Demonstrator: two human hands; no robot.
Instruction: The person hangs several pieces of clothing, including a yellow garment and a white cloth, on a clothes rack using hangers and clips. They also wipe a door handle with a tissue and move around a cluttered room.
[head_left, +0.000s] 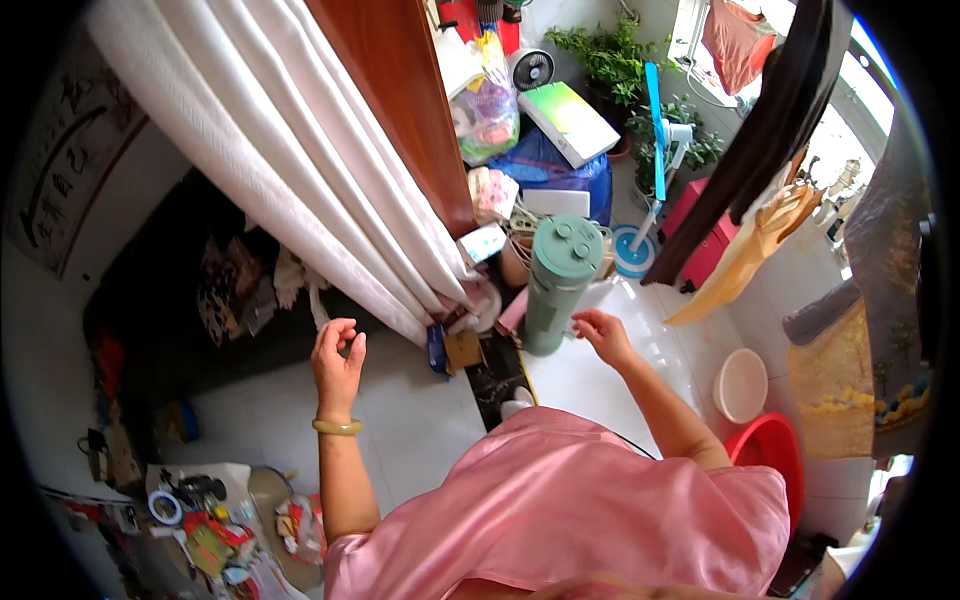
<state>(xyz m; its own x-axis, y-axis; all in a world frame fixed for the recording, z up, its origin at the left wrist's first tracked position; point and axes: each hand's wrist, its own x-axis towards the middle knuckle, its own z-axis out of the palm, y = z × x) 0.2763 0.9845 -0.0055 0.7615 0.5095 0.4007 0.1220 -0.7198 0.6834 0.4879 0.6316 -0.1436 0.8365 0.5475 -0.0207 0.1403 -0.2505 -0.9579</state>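
Note:
A tall sage-green cylindrical tower appliance (551, 300) with round knobs on its top stands upright on the floor ahead of me. Close to its right side, my right hand (606, 337) hovers with loosely bent fingers. I see nothing held in it, and whether the fingertips touch the appliance is unclear. My left hand (337, 364) is raised over the floor to the left, thumb and curled fingers apart, holding nothing. A pale bangle circles that wrist. Nearest beyond it hangs a long white curtain (337, 187).
A blue-based mop (634, 251), a blue bag (555, 169) and a small cardboard box (463, 351) stand on the floor. A pale basin (740, 385) and a red tub (780, 450) are at right. Behind the left arm is a cluttered table (274, 491).

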